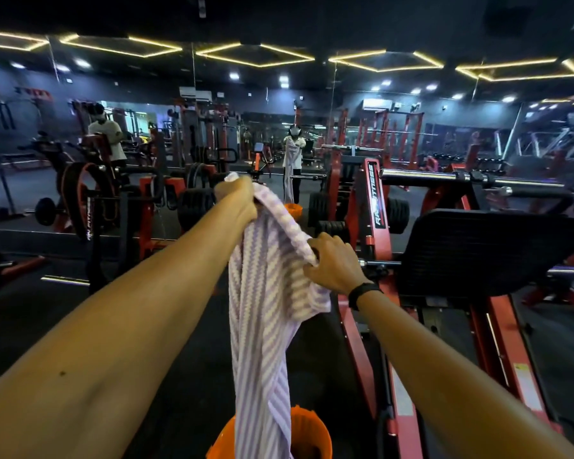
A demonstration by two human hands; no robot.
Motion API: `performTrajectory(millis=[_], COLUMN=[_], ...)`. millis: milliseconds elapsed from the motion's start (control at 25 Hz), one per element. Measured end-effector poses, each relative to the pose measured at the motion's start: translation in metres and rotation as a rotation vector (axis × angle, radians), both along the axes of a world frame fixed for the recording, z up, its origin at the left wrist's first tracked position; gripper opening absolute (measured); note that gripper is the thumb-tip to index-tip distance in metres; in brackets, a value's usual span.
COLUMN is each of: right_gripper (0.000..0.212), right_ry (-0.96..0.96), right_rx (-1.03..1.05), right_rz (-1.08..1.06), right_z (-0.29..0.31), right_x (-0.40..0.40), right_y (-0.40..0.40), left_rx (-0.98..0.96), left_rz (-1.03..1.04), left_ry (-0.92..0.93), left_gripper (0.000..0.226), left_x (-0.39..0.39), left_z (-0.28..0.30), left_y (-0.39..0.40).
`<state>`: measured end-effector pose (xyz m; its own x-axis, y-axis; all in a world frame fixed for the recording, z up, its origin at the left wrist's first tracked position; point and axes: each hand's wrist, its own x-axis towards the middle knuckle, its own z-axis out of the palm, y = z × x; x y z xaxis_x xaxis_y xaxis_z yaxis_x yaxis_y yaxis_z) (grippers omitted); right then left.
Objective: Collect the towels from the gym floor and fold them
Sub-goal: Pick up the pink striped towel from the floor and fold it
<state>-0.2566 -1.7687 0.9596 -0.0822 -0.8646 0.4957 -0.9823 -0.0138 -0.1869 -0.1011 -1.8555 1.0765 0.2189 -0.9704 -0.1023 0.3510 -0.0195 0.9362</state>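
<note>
A: What is the biggest thing around the grip?

B: To the right of the right grip stands a red weight machine [375, 200] with a black padded plate [484, 250]. Far beyond both grips is a mirror wall [212, 134], where the person with the towel shows small.

A: And the towel?

B: The striped towel [262, 313], lilac and white, hangs in the air between the two grips, off the floor. Its top edge runs from the left grip down to the right grip, and the long rest falls straight below them, into or just in front of an orange bucket [309, 435]; I cannot tell which, because the cloth covers the rim there.

A: The grips themselves?

B: The left hand [242, 200] is higher and farther out, with its fingers closed round one end of the edge. The right hand [332, 263] is lower and nearer, its fingers curled over the bunched edge. A black band [362, 293] sits on that wrist.

A: How will it handle?

B: I judge it light, soft and limp, not slippery. It keeps no shape, so it should be held at the two corners of one short edge and stretched flat before folding.
</note>
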Motion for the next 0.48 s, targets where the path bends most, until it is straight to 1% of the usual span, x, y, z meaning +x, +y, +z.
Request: performTrajectory(millis=[40,80,120,160,200,280,320,360,440,480], right_gripper=[0.008,0.009,0.011,0.015,0.018,0.026,0.029,0.028,0.018,0.02], right_ry=[-0.16,-0.306,-0.398,-0.431,-0.417,-0.302,-0.223,-0.141,-0.012,0.039], right_rx=[0.004,-0.017,-0.061,-0.093,-0.088,-0.014,0.029,0.066,0.15,0.18], right_rz=[0.0,-0.014,-0.016,-0.008,0.002,0.036,0.053,0.055,-0.015,-0.06], right_z=[0.0,0.002,0.005,0.009,0.012,0.017,0.017,0.017,0.015,0.013], right_x=[-0.011,-0.02,-0.03,-0.036,-0.041,-0.049,-0.052,-0.054,-0.059,-0.061], right_y=[0.002,0.004,0.004,0.005,0.005,0.005,0.005,0.005,0.006,0.006], left_rx=[-0.051,-0.109,-0.142,-0.144,-0.13,-0.1,-0.09,-0.077,-0.045,-0.017], left_rz=[0.061,0.096,0.12,0.134,0.159,0.179,0.157,0.101,-0.033,-0.102], left_ry=[-0.223,-0.508,-0.794,-0.991,-1.135,-1.204,-1.18,-1.119,-0.788,-0.606], left_gripper=[0.018,0.019,0.024,0.03,0.035,0.036,0.036,0.034,0.025,0.017], left_x=[0.012,0.025,0.039,0.051,0.062,0.076,0.079,0.081,0.078,0.075], left_z=[-0.003,-0.007,-0.012,-0.016,-0.021,-0.027,-0.028,-0.028,-0.027,-0.025], left_y=[-0.009,-0.015,-0.02,-0.026,-0.032,-0.038,-0.038,-0.037,-0.039,-0.038])
